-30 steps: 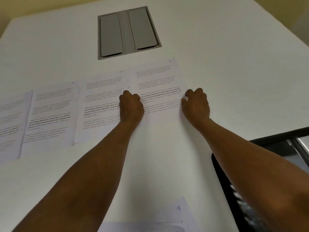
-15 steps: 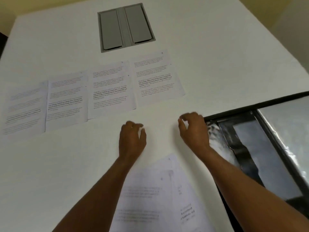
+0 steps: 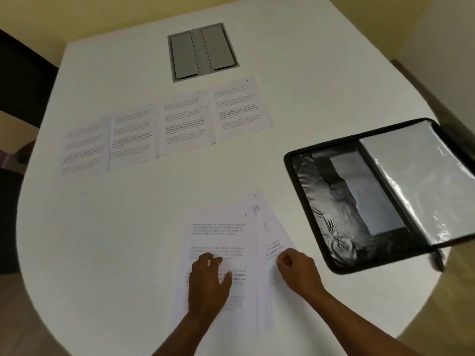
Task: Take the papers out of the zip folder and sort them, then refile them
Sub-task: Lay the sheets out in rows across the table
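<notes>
A loose, fanned stack of printed papers lies on the white table close to me. My left hand rests flat on the top sheet with its fingers spread. My right hand sits at the stack's right side, and its curled thumb and fingers pinch the edge of a sheet that sticks out there. Farther back, several printed sheets lie side by side in a row. The black zip folder lies open to the right, with a shiny clear sleeve on its right half.
A grey double-flap hatch is set into the tabletop behind the row of sheets. The table's rounded edge runs along the left and right. A dark chair stands beyond the far left edge. The folder overhangs the right edge a little.
Both hands left the rightmost sheet of the far row and drew back toward me onto the near stack. The view tilted down, and the whole open folder came into sight.
</notes>
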Demonstrator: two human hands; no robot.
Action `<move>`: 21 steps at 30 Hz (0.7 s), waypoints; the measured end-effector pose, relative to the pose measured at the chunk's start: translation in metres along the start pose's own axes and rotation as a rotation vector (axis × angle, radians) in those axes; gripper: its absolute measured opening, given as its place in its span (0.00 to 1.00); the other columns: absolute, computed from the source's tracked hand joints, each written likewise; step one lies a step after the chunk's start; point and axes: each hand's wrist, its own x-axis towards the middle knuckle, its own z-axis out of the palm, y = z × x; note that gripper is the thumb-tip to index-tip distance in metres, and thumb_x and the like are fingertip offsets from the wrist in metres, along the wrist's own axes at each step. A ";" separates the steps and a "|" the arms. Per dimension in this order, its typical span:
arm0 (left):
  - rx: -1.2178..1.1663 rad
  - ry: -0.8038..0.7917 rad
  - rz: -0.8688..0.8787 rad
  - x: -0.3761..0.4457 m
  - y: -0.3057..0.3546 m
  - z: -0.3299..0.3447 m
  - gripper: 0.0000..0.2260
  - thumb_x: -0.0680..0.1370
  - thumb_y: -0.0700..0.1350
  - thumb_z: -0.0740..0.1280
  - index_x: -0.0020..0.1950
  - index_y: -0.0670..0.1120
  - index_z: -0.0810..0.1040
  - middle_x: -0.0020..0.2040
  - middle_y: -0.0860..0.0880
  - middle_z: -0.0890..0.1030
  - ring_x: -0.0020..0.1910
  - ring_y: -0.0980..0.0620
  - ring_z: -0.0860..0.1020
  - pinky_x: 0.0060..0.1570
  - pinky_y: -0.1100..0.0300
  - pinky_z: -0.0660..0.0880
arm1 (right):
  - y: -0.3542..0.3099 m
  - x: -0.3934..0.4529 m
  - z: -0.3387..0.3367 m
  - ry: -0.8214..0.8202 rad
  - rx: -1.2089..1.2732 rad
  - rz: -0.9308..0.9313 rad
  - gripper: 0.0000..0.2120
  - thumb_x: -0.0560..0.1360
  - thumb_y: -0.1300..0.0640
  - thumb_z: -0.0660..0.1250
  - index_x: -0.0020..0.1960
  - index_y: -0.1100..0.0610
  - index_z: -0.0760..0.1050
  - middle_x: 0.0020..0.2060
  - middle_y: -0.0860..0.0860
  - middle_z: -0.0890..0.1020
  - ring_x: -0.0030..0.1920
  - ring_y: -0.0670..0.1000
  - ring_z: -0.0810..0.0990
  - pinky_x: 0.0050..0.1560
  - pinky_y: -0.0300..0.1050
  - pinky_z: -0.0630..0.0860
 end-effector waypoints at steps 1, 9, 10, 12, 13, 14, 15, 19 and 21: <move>-0.009 -0.035 -0.010 -0.011 0.001 0.000 0.22 0.72 0.52 0.73 0.63 0.44 0.77 0.65 0.46 0.72 0.64 0.46 0.71 0.62 0.54 0.69 | 0.001 -0.007 0.005 -0.019 0.011 -0.003 0.04 0.77 0.57 0.65 0.44 0.51 0.76 0.41 0.47 0.81 0.42 0.47 0.78 0.40 0.37 0.71; 0.007 -0.258 0.011 -0.050 0.015 0.009 0.37 0.72 0.66 0.66 0.76 0.51 0.58 0.78 0.50 0.52 0.76 0.52 0.51 0.72 0.59 0.57 | -0.003 -0.042 0.039 -0.126 0.168 0.046 0.09 0.78 0.57 0.65 0.58 0.52 0.73 0.52 0.50 0.81 0.51 0.51 0.80 0.54 0.43 0.78; 0.029 -0.275 0.007 -0.051 0.016 0.011 0.39 0.72 0.67 0.65 0.76 0.51 0.57 0.78 0.50 0.51 0.77 0.52 0.50 0.72 0.58 0.57 | -0.004 -0.043 0.042 -0.153 0.199 0.079 0.09 0.77 0.57 0.66 0.57 0.51 0.72 0.53 0.51 0.80 0.51 0.51 0.81 0.55 0.45 0.79; 0.071 -0.280 0.019 -0.053 0.015 0.013 0.40 0.72 0.68 0.65 0.76 0.51 0.56 0.78 0.50 0.50 0.77 0.52 0.49 0.72 0.58 0.56 | -0.007 -0.045 0.046 -0.203 0.285 0.170 0.10 0.76 0.58 0.67 0.57 0.52 0.71 0.52 0.52 0.80 0.48 0.52 0.82 0.53 0.46 0.80; 0.075 -0.277 0.023 -0.053 0.014 0.014 0.40 0.71 0.68 0.65 0.76 0.51 0.56 0.78 0.50 0.50 0.77 0.52 0.49 0.72 0.58 0.56 | -0.009 -0.046 0.047 -0.218 0.325 0.208 0.11 0.76 0.58 0.68 0.57 0.53 0.72 0.51 0.53 0.80 0.47 0.52 0.83 0.50 0.45 0.81; 0.068 -0.274 0.026 -0.053 0.013 0.015 0.40 0.71 0.68 0.65 0.76 0.51 0.57 0.78 0.50 0.51 0.77 0.51 0.49 0.72 0.58 0.56 | -0.010 -0.046 0.049 -0.223 0.356 0.234 0.11 0.76 0.58 0.68 0.57 0.55 0.72 0.50 0.53 0.81 0.46 0.53 0.83 0.48 0.45 0.82; 0.057 -0.272 0.029 -0.053 0.013 0.015 0.40 0.71 0.67 0.66 0.76 0.50 0.58 0.78 0.49 0.52 0.77 0.51 0.50 0.72 0.58 0.56 | -0.011 -0.047 0.050 -0.220 0.382 0.240 0.09 0.76 0.59 0.68 0.56 0.56 0.73 0.49 0.54 0.81 0.47 0.54 0.83 0.48 0.46 0.82; -0.024 -0.242 0.018 -0.050 0.017 0.010 0.32 0.71 0.66 0.67 0.68 0.49 0.68 0.77 0.49 0.58 0.76 0.50 0.55 0.70 0.59 0.59 | -0.016 -0.054 0.053 -0.210 0.389 0.130 0.04 0.79 0.53 0.64 0.48 0.51 0.78 0.46 0.50 0.84 0.48 0.51 0.83 0.54 0.50 0.81; -0.100 -0.241 0.007 -0.048 0.016 0.008 0.22 0.72 0.62 0.69 0.58 0.48 0.74 0.75 0.48 0.63 0.75 0.51 0.59 0.66 0.63 0.60 | -0.019 -0.057 0.052 -0.257 0.400 0.076 0.09 0.81 0.48 0.61 0.51 0.49 0.79 0.48 0.46 0.84 0.49 0.47 0.82 0.53 0.45 0.80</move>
